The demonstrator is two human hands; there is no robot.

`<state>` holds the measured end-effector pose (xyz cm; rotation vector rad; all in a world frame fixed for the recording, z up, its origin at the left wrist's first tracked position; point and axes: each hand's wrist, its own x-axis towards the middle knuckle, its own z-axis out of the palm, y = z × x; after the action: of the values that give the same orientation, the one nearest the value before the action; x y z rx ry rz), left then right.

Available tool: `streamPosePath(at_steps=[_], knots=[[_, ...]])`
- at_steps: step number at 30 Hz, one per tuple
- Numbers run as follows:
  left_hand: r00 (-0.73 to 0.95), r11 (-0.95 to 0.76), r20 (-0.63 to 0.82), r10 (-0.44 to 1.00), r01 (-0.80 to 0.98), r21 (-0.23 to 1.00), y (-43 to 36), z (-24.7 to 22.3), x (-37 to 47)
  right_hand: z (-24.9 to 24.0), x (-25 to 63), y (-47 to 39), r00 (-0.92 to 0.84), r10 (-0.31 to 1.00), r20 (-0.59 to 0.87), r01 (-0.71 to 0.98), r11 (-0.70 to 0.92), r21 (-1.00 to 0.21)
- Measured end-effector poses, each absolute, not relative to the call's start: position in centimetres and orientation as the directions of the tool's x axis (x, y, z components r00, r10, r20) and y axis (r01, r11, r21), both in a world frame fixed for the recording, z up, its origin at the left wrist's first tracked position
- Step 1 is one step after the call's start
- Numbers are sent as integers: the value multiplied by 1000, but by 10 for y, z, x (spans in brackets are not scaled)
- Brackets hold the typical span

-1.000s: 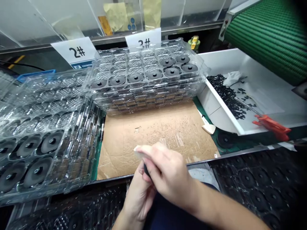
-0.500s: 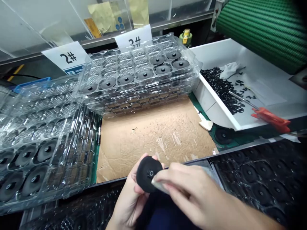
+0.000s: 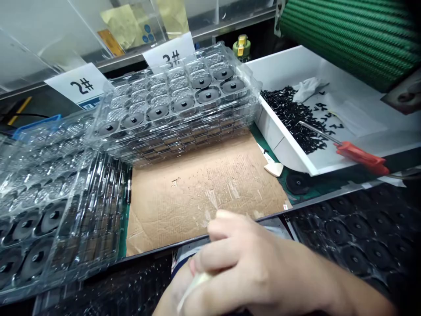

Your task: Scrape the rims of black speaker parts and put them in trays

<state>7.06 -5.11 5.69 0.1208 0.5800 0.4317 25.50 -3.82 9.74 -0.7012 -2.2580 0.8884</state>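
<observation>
Close together, right hand [image 3: 235, 263] over left hand [image 3: 177, 285], before the cardboard [image 3: 171, 210].
Right fingers curl around a pale piece [image 3: 197, 282]; left fingers hidden, grip unclear.

Far beyond the right hand [image 3: 237, 263] are a white "2#" paper sign [image 3: 78, 84], a white "3#" paper sign [image 3: 169, 52] and a green-and-yellow-lidded bottle [image 3: 241, 46] — off to the hand's right, a ribbed green roller [image 3: 345, 39] and red-handled metal-shafted tool [image 3: 361, 156].
</observation>
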Motion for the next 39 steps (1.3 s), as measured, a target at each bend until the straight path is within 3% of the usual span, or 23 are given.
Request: streamPosePath(at_steps=[2, 6, 9, 13, 21, 31, 35, 37, 39], knots=[[814, 935, -461, 354, -318, 157, -51, 54, 74, 92, 258, -37, -657, 665, 354, 180, 595, -783], [850, 948, -421, 316, -298, 111, -54, 52, 87, 52, 272, -28, -309, 938, 156, 394, 275, -877], [839, 935, -413, 355, -332, 128, -53, 56, 91, 4, 274, -32, -158, 987, -15, 548, 75, -833], [801, 915, -442, 403, -363, 177, -51, 58, 86, -44, 260, -54, 40, 999, -9, 668, -34, -743], [758, 864, -418, 500, -467, 187, -56, 46, 71, -46, 249, -53, 38, 999, 38, 749, -3, -663], [659, 797, -457, 597, -551, 247, -60, 46, 60, -38, 230, -65, -106, 994, -1, 590, 62, -805], [607, 769, -482, 632, -570, 289, -60, 45, 57, -9, 232, -58, -25, 1000, -2, 562, 13, -827], [570, 741, -481, 666, -579, 340, -60, 46, 58, 23, 229, -57, 57, 996, 63, 522, 24, -853], [507, 705, -497, 704, -584, 402, -59, 46, 60, 54, 219, -61, 61, 971, 232, 513, 169, -842]])
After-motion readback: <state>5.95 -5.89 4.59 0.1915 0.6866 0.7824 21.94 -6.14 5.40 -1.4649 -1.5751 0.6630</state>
